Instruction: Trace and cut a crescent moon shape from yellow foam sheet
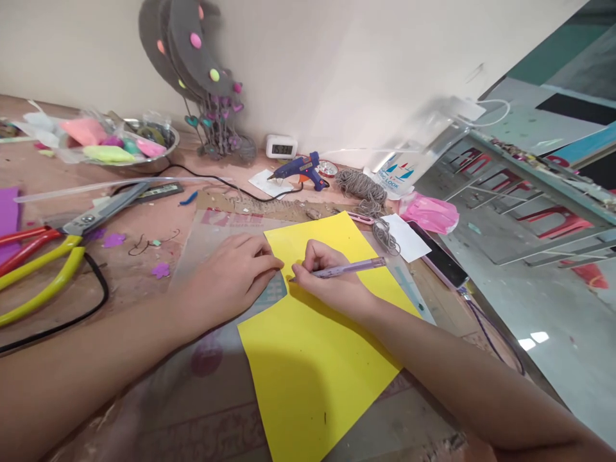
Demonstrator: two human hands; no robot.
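Note:
A bright yellow craft sheet (pixel 298 359) lies on a clear plastic-covered board, with a notch cut into its left side. My right hand (pixel 332 276) is closed around a light purple pen (pixel 353 267), its tip down on the sheet close to the notch. My left hand (pixel 235 273) rests at the notch's edge, fingers bent and pressed together, with the fingertips on the sheet's border. Whether a small piece sits under those fingertips is hidden.
Yellow- and red-handled scissors or pliers (pixel 72 240) lie left. Behind are a metal bowl (pixel 176 138) of colourful packets, a blue glue gun (pixel 301 168), a small digital clock (pixel 282 147) and grey yarn (pixel 360 189). A phone (pixel 440 256) lies along the right edge.

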